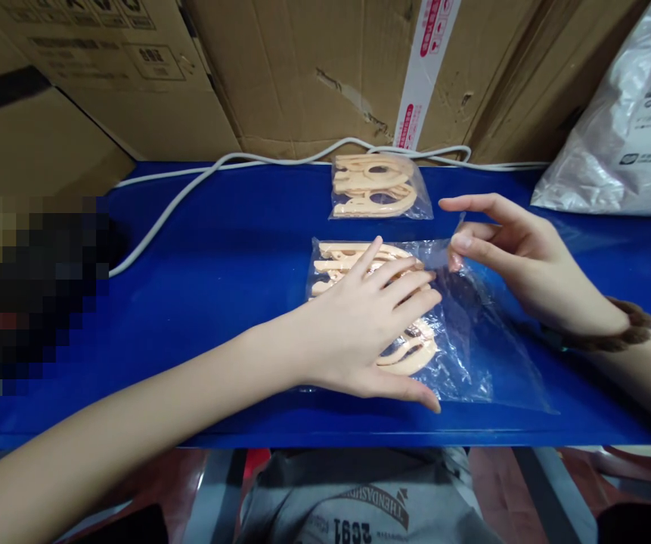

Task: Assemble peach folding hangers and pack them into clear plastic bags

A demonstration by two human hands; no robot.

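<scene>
A clear plastic bag (472, 355) holding several peach-coloured curved plastic pieces (416, 355) lies flat on the blue table. Over the pieces my left hand (367, 325) rests palm down with its fingers spread. At the bag's upper right, my right hand (521, 245) has its index finger stretched out, while the thumb and other fingers pinch the film near the bag's edge. Behind it lies a smaller clear packet (380, 187) of similar peach pieces, untouched by either hand.
Cardboard boxes (314, 75) stand along the back of the blue table (217, 302). A white cable (189, 185) runs before them. At the back right sits a white plastic parcel (620, 151). Something dark and pixelated is at the left.
</scene>
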